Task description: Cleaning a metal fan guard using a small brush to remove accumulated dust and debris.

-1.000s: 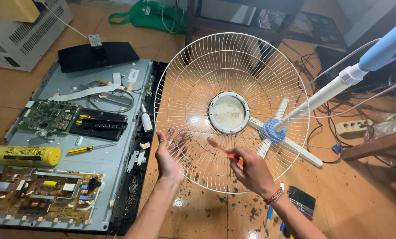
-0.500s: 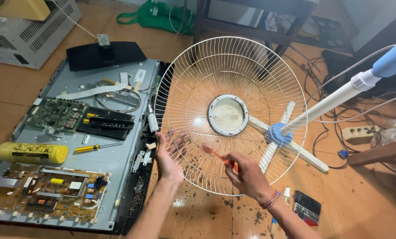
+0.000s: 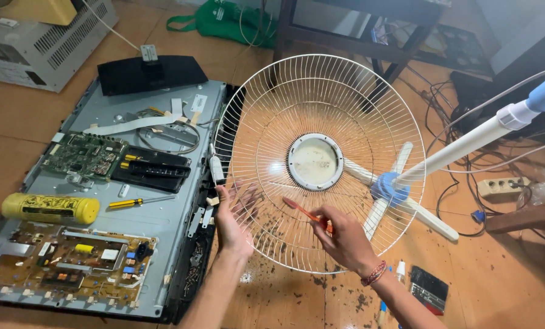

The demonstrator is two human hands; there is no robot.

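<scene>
A round white wire fan guard (image 3: pixel 321 103) with a pale round centre disc (image 3: pixel 315 162) stands tilted over the floor. My left hand (image 3: pixel 233 219) grips its lower left rim, fingers spread behind the wires. My right hand (image 3: pixel 345 237) holds an orange toothbrush (image 3: pixel 303 211) whose head touches the wires below the centre disc. Dark specks of dirt (image 3: pixel 339 289) lie on the floor under the guard.
An opened flat television back (image 3: pixel 162 219) with green circuit boards lies at the left, with a yellow can (image 3: pixel 50 208) and a yellow screwdriver (image 3: pixel 139 201) on it. A white fan stand with blue hub (image 3: pixel 389 186) lies at the right, cables and a power strip (image 3: pixel 498 186) behind.
The view has shifted slightly, and my right hand has moved the toothbrush a little along the lower wires. My left hand keeps its hold on the rim.
</scene>
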